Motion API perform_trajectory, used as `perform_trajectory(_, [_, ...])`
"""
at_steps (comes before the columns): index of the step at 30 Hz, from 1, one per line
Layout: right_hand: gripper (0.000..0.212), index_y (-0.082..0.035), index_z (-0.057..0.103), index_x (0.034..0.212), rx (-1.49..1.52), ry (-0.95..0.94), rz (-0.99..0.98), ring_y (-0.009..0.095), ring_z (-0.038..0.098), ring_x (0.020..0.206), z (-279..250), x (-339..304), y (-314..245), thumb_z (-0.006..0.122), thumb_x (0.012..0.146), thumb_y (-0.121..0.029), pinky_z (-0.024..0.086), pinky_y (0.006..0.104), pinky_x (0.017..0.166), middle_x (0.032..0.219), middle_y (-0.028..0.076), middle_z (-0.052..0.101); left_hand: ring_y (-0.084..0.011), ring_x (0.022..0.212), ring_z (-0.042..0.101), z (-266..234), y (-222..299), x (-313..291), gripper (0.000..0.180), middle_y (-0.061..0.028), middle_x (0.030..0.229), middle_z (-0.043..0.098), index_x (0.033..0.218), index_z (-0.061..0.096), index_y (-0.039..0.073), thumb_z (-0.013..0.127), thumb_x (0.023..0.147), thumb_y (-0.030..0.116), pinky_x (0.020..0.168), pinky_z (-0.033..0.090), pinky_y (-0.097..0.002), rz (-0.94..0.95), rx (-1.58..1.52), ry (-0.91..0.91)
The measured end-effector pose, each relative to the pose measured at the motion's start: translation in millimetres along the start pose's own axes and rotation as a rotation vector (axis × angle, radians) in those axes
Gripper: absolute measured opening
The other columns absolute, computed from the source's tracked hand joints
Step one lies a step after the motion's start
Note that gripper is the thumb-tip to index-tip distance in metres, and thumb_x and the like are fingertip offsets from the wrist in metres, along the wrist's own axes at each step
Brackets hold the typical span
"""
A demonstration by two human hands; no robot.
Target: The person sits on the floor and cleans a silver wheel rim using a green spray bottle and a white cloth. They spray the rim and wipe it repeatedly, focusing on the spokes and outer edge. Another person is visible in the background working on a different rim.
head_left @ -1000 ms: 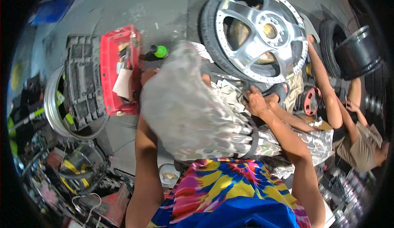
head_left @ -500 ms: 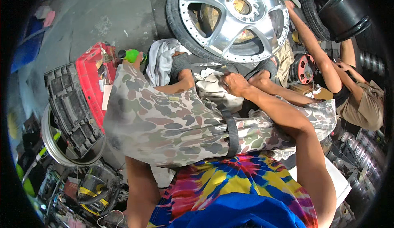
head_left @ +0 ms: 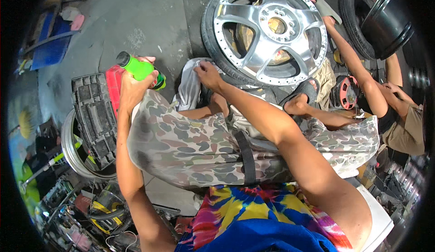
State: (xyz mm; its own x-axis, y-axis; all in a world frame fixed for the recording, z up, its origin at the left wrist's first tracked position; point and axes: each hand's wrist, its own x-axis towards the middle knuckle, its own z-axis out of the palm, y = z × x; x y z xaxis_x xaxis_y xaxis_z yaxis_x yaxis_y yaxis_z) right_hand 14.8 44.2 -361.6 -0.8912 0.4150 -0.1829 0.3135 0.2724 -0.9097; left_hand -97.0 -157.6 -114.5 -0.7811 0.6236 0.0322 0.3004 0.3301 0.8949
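Note:
My left hand is wrapped round a bright green bottle with a dark cap, tilted toward the upper left beyond my left knee. My right hand has curled fingers and lies over the edge of a white cloth. Whether the fingers grip that cloth I cannot make out. Just beyond and right of this hand, a polished silver five-spoke wheel lies face up, with a black tire beneath its rim. A second, pale cloth lies between my legs.
A red case and a dark ribbed tray stand left of my knee, beside a bare silver rim. At the right, a co-worker's arm reaches toward the wheel, near a black tire and a dark wheel barrel.
My left hand has come up into clear view with the bottle, now more tilted. My right hand has moved left from the pale cloth to the white one. The whole view has shifted slightly.

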Motion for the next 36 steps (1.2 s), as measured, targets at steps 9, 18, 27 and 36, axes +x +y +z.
perform_trajectory(9, [0.032, -0.002, 0.065, 0.115, 0.818, -0.289, 0.128, 0.011, 0.059, 0.088, -179.9, -67.0, -173.4, 0.046, 0.106, -0.027, 0.048, 0.0281, 0.08, 0.094, 0.002, 0.064, -0.0144, 0.096, 0.062, 13.7, 133.4, 21.1, 0.052, -0.0052, 0.107, 0.067, 0.123, 0.066, 0.003, 0.075, 0.072, 0.005, 0.095, 0.049, -0.0319, 0.071, 0.104, -0.359])
perform_trajectory(18, [0.024, -0.005, 0.066, 0.095, 0.436, -0.311, -0.394, 0.002, 0.047, 0.077, -289.5, -108.2, -291.8, 0.061, 0.108, -0.025, 0.04, 0.0239, 0.066, 0.082, -0.008, 0.055, -0.0113, 0.083, 0.059, 50.6, 240.5, 2.9, 0.031, -0.0007, 0.092, 0.061, 0.097, 0.064, 0.003, 0.08, 0.07, 0.007, 0.077, 0.048, -0.0294, 0.318, -0.023, -0.589])
perform_trajectory(27, [0.075, -0.004, 0.071, 0.119, -0.14, -0.445, -0.079, 0.019, 0.062, 0.109, -384.1, -172.4, -190.1, 0.045, 0.105, -0.072, 0.05, 0.0376, 0.093, 0.116, 0.011, 0.068, -0.0139, 0.08, 0.056, 62.5, 291.8, -16.9, 0.028, -0.002, 0.086, 0.059, 0.091, 0.064, 0.003, 0.079, 0.069, 0.012, 0.074, 0.045, -0.0307, 0.62, -0.042, -0.538])
perform_trajectory(36, [0.054, -0.005, 0.06, 0.147, 0.327, -0.784, 0.221, 0.012, 0.064, 0.118, -326.0, -205.6, -118.3, 0.056, 0.111, -0.044, 0.051, 0.0276, 0.101, 0.137, 0.007, 0.068, -0.0203, 0.069, 0.055, 58.7, 323.6, -35.4, 0.035, -0.0065, 0.08, 0.06, 0.085, 0.064, 0.004, 0.083, 0.063, 0.025, 0.061, 0.042, -0.0339, 0.798, 0.14, -0.658])
